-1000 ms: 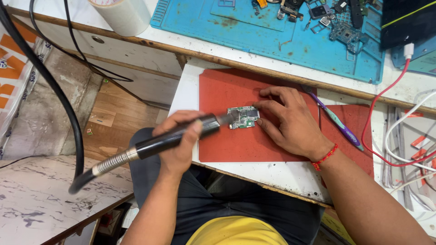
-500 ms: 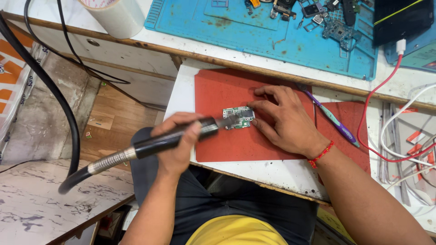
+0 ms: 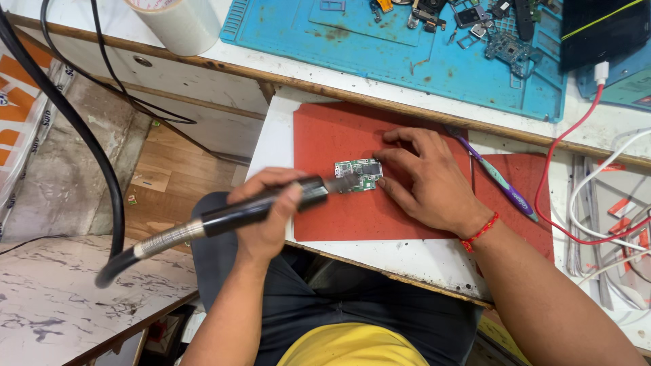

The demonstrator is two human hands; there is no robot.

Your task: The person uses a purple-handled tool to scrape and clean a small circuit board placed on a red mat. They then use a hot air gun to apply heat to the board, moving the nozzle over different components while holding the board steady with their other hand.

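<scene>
A small green circuit board [image 3: 358,174] lies on a red mat [image 3: 339,210]. My left hand [image 3: 268,217] grips the black handpiece of a flexible-shaft rotary tool [image 3: 224,215], its metal tip resting on the board's left end. My right hand [image 3: 424,177] lies flat on the mat and its fingertips press against the board's right edge. A red thread band circles my right wrist.
A blue work mat [image 3: 400,47] with loose phone parts lies at the back of the bench. A purple toothbrush [image 3: 498,177] lies beside my right hand. A tape roll [image 3: 180,24], a red cable [image 3: 563,196], white cables [image 3: 603,196] and thick black hoses [image 3: 81,135] surround the work area.
The view has shifted slightly. Both hands keep their hold, with the tool tip staying on the board's left end.
</scene>
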